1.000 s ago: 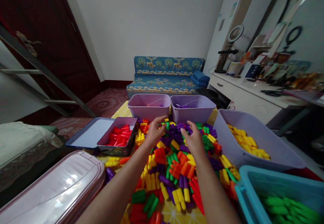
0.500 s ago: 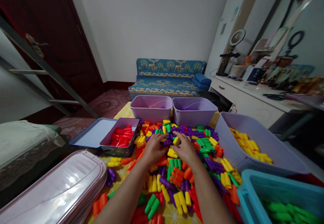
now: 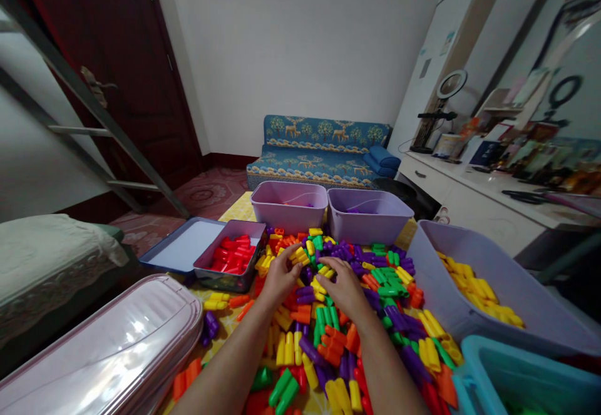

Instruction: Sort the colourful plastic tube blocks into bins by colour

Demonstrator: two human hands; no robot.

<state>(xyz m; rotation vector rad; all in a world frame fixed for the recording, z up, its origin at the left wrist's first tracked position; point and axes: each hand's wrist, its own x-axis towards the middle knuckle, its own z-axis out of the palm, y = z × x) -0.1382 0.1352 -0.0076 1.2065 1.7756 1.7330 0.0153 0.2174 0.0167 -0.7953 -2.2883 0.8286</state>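
Observation:
Over the heap of coloured plastic building pieces [image 3: 328,324], my left hand [image 3: 282,275] closes its fingers on a yellow building piece [image 3: 298,255] with joined tubes. Close beside it, my right hand [image 3: 345,282] pinches another yellow building piece [image 3: 325,271] between thumb and fingers. The two pieces are apart. Below the hands lie purple, green, orange, red and yellow pieces, some partly hidden by my forearms.
Two lilac bins [image 3: 288,215] stand at the back. A dark-edged tin [image 3: 226,285] of red pieces is at left, near a pink lid [image 3: 103,333]. At right are a lilac bin [image 3: 493,333] of yellow pieces and a turquoise bin [image 3: 530,371] with green ones.
My left hand has taken hold of a yellow piece and lifted slightly. The right hand keeps its yellow piece, now lower. The whole view has shifted a little to the left.

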